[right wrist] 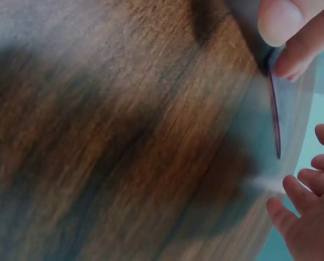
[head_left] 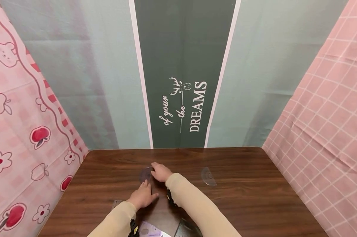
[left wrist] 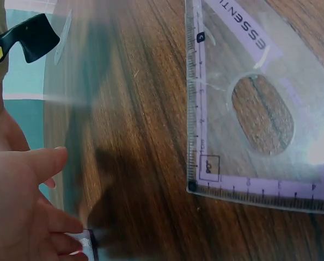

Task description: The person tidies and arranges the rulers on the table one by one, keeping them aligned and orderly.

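Note:
A purple-tinted protractor (head_left: 145,174) lies on the wooden table, left of centre. My left hand (head_left: 142,195) reaches to its near end; the fingers are extended and the thumb points right. At the far end my right hand (head_left: 161,171) has thumb and index finger spread apart, the fingertips at the rim. The right wrist view shows the protractor's thin dark edge (right wrist: 275,119) running up to these right fingertips (right wrist: 295,60). Part of the protractor is hidden under the hands. The left wrist view catches only its end (left wrist: 90,244) beside my left fingers.
A clear protractor (head_left: 208,177) lies to the right. A purple-edged set square (head_left: 151,229) and a dark transparent piece (head_left: 185,229) lie near the front. A small clear piece (head_left: 116,203) shows beside the left sleeve. A curtain (head_left: 184,49) hangs behind the table.

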Demonstrator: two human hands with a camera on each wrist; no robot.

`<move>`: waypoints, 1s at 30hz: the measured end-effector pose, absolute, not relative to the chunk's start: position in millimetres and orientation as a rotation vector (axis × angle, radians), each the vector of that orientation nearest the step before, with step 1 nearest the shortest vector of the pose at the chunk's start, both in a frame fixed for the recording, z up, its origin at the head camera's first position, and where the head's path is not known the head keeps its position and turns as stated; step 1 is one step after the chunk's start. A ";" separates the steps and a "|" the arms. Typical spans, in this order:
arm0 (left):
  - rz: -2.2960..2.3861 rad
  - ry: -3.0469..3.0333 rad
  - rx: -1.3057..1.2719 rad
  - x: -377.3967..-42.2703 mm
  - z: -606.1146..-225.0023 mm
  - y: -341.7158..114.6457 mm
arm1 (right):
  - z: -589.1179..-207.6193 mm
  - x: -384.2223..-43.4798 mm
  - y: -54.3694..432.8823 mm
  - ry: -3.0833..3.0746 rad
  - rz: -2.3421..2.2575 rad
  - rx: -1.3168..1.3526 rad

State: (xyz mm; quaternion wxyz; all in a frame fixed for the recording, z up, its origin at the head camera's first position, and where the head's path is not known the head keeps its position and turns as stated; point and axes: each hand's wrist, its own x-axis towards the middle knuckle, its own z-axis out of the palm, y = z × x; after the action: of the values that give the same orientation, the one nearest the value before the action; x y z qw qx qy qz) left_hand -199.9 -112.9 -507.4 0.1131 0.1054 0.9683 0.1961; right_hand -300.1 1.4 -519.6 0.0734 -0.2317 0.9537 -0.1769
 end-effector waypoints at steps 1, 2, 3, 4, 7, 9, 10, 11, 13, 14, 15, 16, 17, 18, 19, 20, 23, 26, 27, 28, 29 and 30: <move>0.552 2.836 0.318 -199.9 -507.4 -113.4 | -519.9 -299.5 -0.1 2.859 -0.520 -0.702; 0.535 2.831 0.323 -199.8 -507.1 -113.8 | -520.8 -298.9 -1.3 2.857 -0.495 -0.710; 0.520 2.827 0.334 -199.7 -507.0 -114.3 | -521.7 -298.3 -2.2 2.852 -0.471 -0.709; 0.508 2.821 0.343 -199.7 -506.9 -115.0 | -522.8 -297.5 -3.1 2.849 -0.439 -0.710; 0.519 2.811 0.379 -200.2 -506.6 -118.0 | -524.3 -295.7 -5.1 2.839 -0.377 -0.701; 0.537 2.800 0.406 -201.1 -506.9 -121.2 | -524.5 -294.6 -6.1 2.838 -0.327 -0.695; 0.551 2.794 0.419 -201.6 -507.1 -122.6 | -524.1 -294.2 -6.6 2.837 -0.310 -0.696; 0.562 2.791 0.431 -202.1 -507.1 -124.4 | -524.0 -293.9 -7.0 2.840 -0.292 -0.695; 0.580 2.790 0.447 -203.2 -507.4 -127.4 | -523.6 -293.5 -7.4 2.854 -0.258 -0.707; 0.596 2.791 0.452 -203.7 -507.4 -128.4 | -523.8 -293.4 -7.4 2.864 -0.260 -0.712; 0.612 2.791 0.452 -204.2 -507.3 -129.3 | -523.9 -293.7 -7.4 2.874 -0.276 -0.717; 0.631 2.791 0.449 -204.5 -507.2 -129.5 | -524.2 -293.6 -6.8 2.891 -0.289 -0.720; 0.655 2.789 0.439 -205.0 -506.8 -129.6 | -525.0 -293.8 -6.1 2.910 -0.305 -0.723; 0.685 2.782 0.425 -205.5 -506.4 -129.5 | -525.9 -294.1 -5.3 2.924 -0.331 -0.722; 0.723 2.770 0.406 -206.1 -505.9 -129.2 | -527.1 -294.7 -4.4 2.938 -0.359 -0.718; 0.769 2.755 0.384 -206.8 -505.3 -128.5 | -528.8 -295.3 -3.5 2.952 -0.385 -0.710; 0.906 2.712 0.309 -208.8 -504.1 -126.7 | -533.3 -296.9 -0.8 2.976 -0.468 -0.652; 1.009 2.688 0.237 -210.6 -504.2 -126.7 | -537.4 -298.6 2.1 2.991 -0.572 -0.591; 1.039 2.684 0.216 -211.5 -504.5 -127.0 | -538.4 -299.0 3.1 2.998 -0.606 -0.574; 1.067 2.675 0.192 -212.4 -505.0 -127.5 | -539.8 -299.2 4.4 3.011 -0.634 -0.568; 1.104 2.660 0.166 -213.1 -505.1 -127.9 | -540.4 -299.2 5.4 3.021 -0.657 -0.557; 1.139 2.644 0.141 -213.5 -505.4 -128.4 | -540.6 -298.9 6.4 3.029 -0.672 -0.546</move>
State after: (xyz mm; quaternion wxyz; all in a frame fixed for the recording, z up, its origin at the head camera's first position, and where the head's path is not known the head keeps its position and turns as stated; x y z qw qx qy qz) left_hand -213.5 -128.4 -505.4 0.1295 0.0485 0.9096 0.3917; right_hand -298.9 6.4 -540.6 -0.0046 -0.1732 0.9615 -0.2133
